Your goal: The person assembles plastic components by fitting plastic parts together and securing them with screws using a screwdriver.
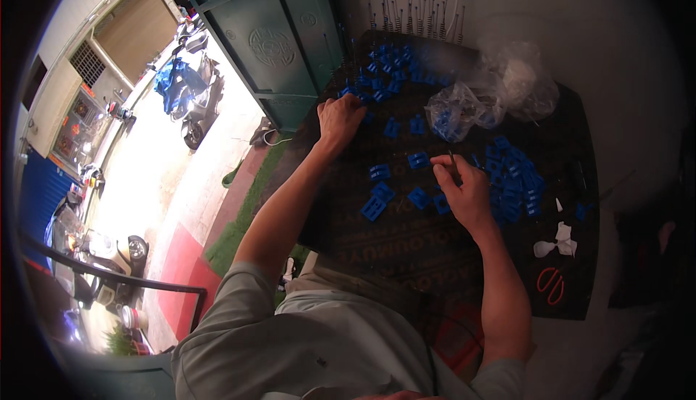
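Observation:
My left hand reaches to the far left of the dark table, at the edge of a heap of small blue plastic parts. Its fingers are curled down among the parts; what they grip, if anything, is hidden. Closer in, my right hand pinches a thin dark stick-like tool, too small to name. Just left of it lies a single blue part. Several more blue parts lie spread to the left of my right hand. A bigger blue pile sits right beside that hand.
A clear plastic bag with blue parts rests at the back of the dark table. Thin coiled springs stand upright along the far edge. Red-handled scissors and white scraps lie at right. A green metal door stands left.

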A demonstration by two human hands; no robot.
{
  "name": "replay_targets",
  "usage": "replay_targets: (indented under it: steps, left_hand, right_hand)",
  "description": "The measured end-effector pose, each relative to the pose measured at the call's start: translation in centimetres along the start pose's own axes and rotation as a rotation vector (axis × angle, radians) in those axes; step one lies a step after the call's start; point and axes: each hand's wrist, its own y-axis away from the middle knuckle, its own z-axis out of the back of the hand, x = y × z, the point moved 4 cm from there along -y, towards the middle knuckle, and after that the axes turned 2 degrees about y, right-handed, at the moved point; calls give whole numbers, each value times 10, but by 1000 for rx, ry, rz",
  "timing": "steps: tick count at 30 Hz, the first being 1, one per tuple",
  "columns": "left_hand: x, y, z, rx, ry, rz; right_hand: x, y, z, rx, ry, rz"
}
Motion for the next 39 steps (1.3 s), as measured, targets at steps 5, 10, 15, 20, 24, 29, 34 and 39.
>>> replay_targets:
  steps: [5,10,15,20,24,29,34,39]
  left_hand:
    - [-18,19,32,-235,79,-147]
    - [-76,55,93,-231,357,7]
    - [-166,98,146,346,1519,24]
    - [-246,153,207,967,2137,-208]
    - [-267,176,201,988,2268,-232]
    - [-352,218,185,1026,2362,-273]
    - [-332,217,193,1126,2430,-349]
    - [-348,208,178,1084,2421,-347]
  right_hand:
    - [-5,0,1,46,41,-75]
    - [-7,1,4,52,79,-91]
    - [-9,4,-1,51,100,-154]
    - [-9,2,-7,13,40,-153]
    - [-12,2,-3,-41,45,-97]
    - [-15,-6,-14,-30,62,-26]
    - [-9,-1,4,-22,95,-51]
    - [-11,2,-7,-12,72,-57]
